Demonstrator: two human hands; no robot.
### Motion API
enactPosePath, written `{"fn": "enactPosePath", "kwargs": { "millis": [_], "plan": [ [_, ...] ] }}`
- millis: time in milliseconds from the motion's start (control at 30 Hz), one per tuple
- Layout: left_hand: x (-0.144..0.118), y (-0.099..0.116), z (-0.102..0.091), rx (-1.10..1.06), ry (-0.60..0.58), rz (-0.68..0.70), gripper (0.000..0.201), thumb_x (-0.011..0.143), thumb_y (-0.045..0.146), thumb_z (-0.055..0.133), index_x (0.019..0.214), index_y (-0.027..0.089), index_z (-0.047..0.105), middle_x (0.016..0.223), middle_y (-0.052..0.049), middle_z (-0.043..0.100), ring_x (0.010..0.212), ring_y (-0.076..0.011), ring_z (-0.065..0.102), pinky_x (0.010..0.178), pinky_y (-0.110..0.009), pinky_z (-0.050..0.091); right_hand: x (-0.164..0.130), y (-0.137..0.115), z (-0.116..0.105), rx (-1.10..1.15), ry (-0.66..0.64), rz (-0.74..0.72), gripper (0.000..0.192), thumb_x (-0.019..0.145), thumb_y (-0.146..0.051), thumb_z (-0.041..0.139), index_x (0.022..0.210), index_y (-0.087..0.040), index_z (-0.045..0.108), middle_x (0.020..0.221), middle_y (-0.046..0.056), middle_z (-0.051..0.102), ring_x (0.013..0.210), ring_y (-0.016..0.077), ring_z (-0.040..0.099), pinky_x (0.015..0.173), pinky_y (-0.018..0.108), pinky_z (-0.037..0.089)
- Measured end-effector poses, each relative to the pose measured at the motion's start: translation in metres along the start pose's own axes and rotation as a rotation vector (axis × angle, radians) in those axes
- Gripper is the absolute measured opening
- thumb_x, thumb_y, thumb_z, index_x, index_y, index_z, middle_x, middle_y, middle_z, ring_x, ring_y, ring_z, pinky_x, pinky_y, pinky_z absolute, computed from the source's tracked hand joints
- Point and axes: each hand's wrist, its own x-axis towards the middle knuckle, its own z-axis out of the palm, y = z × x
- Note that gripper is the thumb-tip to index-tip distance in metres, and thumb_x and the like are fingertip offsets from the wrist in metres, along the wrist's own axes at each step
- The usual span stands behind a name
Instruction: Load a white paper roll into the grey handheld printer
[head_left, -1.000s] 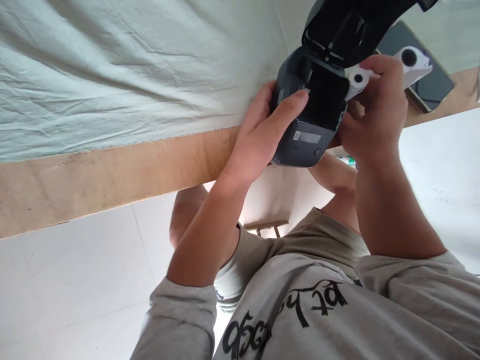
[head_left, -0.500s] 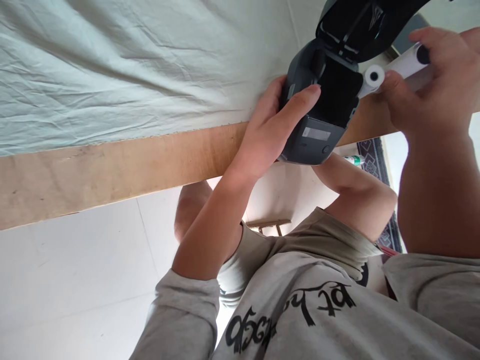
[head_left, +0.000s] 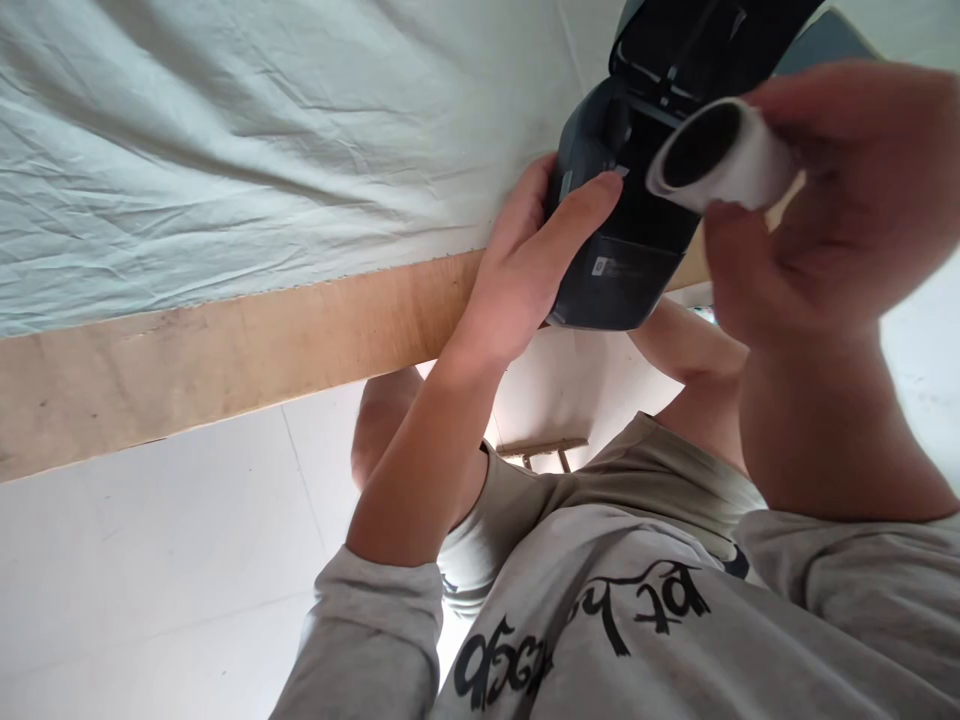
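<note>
Head view: left hand (head_left: 525, 270) grips open printer (head_left: 630, 250), its bay bare; right hand (head_left: 825, 220) pinches paper roll (head_left: 720, 160).

Matt plastic printer (head_left: 622, 270); crumpled cloth (head_left: 262, 150) — bare wood.

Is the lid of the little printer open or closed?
Open. The printer lid is flipped up, baring its dark paper bay.

Printer (head_left: 630, 250): upper right of frame, on the table edge (head_left: 225, 350).
Left hand (head_left: 525, 270): on the printer's left side.
Right hand (head_left: 825, 200): right of printer, holding roll (head_left: 720, 160) before the open compartment.
Cloth (head_left: 262, 130): upper left, on the table.
</note>
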Motion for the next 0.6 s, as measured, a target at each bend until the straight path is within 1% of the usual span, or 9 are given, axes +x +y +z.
{"fn": "enactPosePath", "kwargs": {
  "millis": [100,133,167,233,300,367,433,500,600],
  "plan": [
    [0.001,0.000,0.000,0.003,0.012,0.007,0.012,0.081,0.032,0.050,0.080,0.020,0.051,0.075,0.002,0.044,0.074,-0.0015,0.048,0.071,-0.013,0.041,0.007,-0.001,0.009,-0.316,-0.046,-0.382,0.035,0.074,-0.022,0.058,0.107,-0.030,0.055,0.102,-0.007,0.055,0.098,0.0046,0.055,0.088,0.023,0.046],
    [0.001,0.000,0.000,0.010,0.012,0.006,0.012,0.081,0.033,0.050,0.080,0.020,0.050,0.075,0.002,0.045,0.075,-0.0019,0.049,0.072,-0.014,0.042,0.009,0.001,0.011,-0.356,-0.048,-0.471,0.036,0.074,-0.020,0.056,0.109,-0.029,0.053,0.102,-0.006,0.054,0.096,0.0040,0.056,0.083,0.021,0.048],
    [0.001,0.000,-0.001,0.019,0.010,0.006,0.012,0.081,0.033,0.050,0.080,0.021,0.050,0.075,0.002,0.045,0.077,-0.0026,0.050,0.074,-0.015,0.042,0.011,0.004,0.012,-0.349,-0.050,-0.521,0.037,0.074,-0.018,0.056,0.109,-0.029,0.051,0.100,-0.006,0.052,0.096,0.0044,0.057,0.081,0.019,0.049],
    [0.001,0.000,-0.001,0.032,0.005,0.006,0.013,0.082,0.034,0.049,0.081,0.021,0.049,0.076,0.003,0.045,0.082,-0.0045,0.054,0.075,-0.016,0.042,0.013,0.007,0.014,-0.248,-0.042,-0.541,0.037,0.071,-0.014,0.059,0.105,-0.028,0.051,0.096,-0.005,0.051,0.098,0.0067,0.059,0.082,0.019,0.051],
    [0.001,0.000,-0.001,0.044,0.006,-0.010,0.015,0.082,0.035,0.048,0.082,0.020,0.048,0.077,0.003,0.045,0.088,-0.0075,0.056,0.075,-0.018,0.043,0.012,0.007,0.016,-0.201,-0.027,-0.541,0.038,0.069,-0.011,0.060,0.103,-0.026,0.052,0.094,-0.004,0.053,0.099,0.0098,0.060,0.082,0.022,0.052],
    [0.001,0.000,-0.001,0.066,0.025,-0.036,0.016,0.083,0.036,0.046,0.086,0.021,0.049,0.080,0.002,0.047,0.095,-0.0110,0.058,0.075,-0.019,0.044,0.011,0.004,0.016,-0.282,-0.042,-0.487,0.035,0.069,-0.008,0.057,0.100,-0.023,0.054,0.098,-0.005,0.058,0.100,0.0104,0.059,0.081,0.024,0.052],
    [0.001,-0.001,-0.001,0.075,0.040,-0.047,0.016,0.083,0.037,0.046,0.088,0.022,0.050,0.080,0.002,0.049,0.098,-0.0128,0.058,0.076,-0.020,0.045,0.011,0.002,0.016,-0.374,-0.056,-0.448,0.028,0.071,-0.007,0.054,0.095,-0.020,0.056,0.104,-0.005,0.061,0.103,0.0102,0.058,0.086,0.026,0.050],
    [0.001,0.000,-0.001,0.069,0.045,-0.022,0.018,0.082,0.039,0.049,0.087,0.022,0.051,0.079,0.001,0.050,0.096,-0.0125,0.058,0.076,-0.020,0.046,0.010,0.002,0.014,-0.408,-0.028,-0.490,0.018,0.072,-0.010,0.054,0.087,-0.018,0.059,0.103,-0.004,0.062,0.103,0.0109,0.058,0.092,0.031,0.048],
    [0.000,0.002,0.003,0.089,0.055,0.021,0.018,0.081,0.039,0.049,0.083,0.021,0.050,0.079,0.001,0.050,0.093,-0.0105,0.057,0.077,-0.020,0.047,0.004,0.009,0.010,-0.414,0.031,-0.636,0.009,0.070,-0.016,0.058,0.078,-0.018,0.061,0.090,-0.003,0.063,0.093,0.0111,0.058,0.085,0.034,0.047]
  ]
}}
